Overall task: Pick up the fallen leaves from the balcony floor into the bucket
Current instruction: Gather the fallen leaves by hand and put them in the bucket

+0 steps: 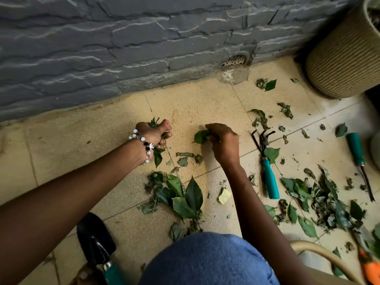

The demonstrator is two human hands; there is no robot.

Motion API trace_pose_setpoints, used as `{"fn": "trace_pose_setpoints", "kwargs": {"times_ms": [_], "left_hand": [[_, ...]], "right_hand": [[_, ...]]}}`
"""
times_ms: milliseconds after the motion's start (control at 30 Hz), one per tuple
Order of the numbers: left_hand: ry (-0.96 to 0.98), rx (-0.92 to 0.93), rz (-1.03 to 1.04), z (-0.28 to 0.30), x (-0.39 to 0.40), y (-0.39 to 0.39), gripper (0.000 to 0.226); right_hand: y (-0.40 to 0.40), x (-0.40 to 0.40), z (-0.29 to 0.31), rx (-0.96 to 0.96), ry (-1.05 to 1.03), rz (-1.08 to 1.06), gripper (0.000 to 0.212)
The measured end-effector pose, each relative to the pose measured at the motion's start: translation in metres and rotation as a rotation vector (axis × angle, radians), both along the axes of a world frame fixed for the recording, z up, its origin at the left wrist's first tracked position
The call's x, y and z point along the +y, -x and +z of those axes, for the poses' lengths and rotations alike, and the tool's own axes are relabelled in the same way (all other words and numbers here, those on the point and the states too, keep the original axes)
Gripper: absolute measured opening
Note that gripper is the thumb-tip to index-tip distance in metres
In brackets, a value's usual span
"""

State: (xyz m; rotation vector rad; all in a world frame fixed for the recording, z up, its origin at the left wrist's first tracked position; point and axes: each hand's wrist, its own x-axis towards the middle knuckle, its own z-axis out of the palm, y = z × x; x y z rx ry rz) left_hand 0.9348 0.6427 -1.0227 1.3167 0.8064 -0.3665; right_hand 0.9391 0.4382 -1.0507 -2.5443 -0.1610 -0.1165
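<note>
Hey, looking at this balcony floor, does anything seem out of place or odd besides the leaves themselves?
Yes. A hand rake with a teal handle lies on the tiles with a green leaf on top of it. A yellowish scrap stands out among the green leaves, and the floor is chipped below the wall drain.

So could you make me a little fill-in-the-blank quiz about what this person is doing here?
1. The left hand wears a beaded ____ at the wrist.
2. The right hand pinches a green ____ off the floor tiles.
3. The hand rake has a ____ handle.
4. The ribbed planter stands by the grey stone ____.

Missing words: bracelet; leaf; teal; wall
</note>
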Motion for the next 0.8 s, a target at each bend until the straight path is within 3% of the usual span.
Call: {"fn": "trace_pose_setpoints", "kwargs": {"times_ms": [100,333,400,500,633,700,800], "left_hand": [[-0.008,0.006,0.020,0.002,0.001,0.001,0.032],[0.041,0.017,0.066,0.006,0.006,0.005,0.039],[0.059,0.021,0.071,0.007,0.007,0.006,0.039],[0.088,0.030,0.056,0.008,0.006,0.008,0.039],[0.098,0.016,0.082,0.006,0.003,0.010,0.039],[0.087,0.015,0.112,0.008,0.000,0.009,0.040],[0.115,0.032,0.124,0.014,-0.003,0.005,0.047]], "right_hand": [[0.000,0.010,-0.014,0.125,0.203,0.202,0.047],[0.003,0.016,-0.018,-0.023,0.333,0.154,0.022],[0.001,0.018,-0.018,-0.024,0.277,0.135,0.023],[0.000,0.025,-0.007,0.096,-0.077,-0.052,0.031],[0.001,0.049,0.024,0.405,-0.952,-0.330,0.019],[0.001,0.062,0.036,0.464,-1.118,-0.318,0.019],[0.005,0.086,0.044,0.420,-1.100,-0.238,0.019]]}}
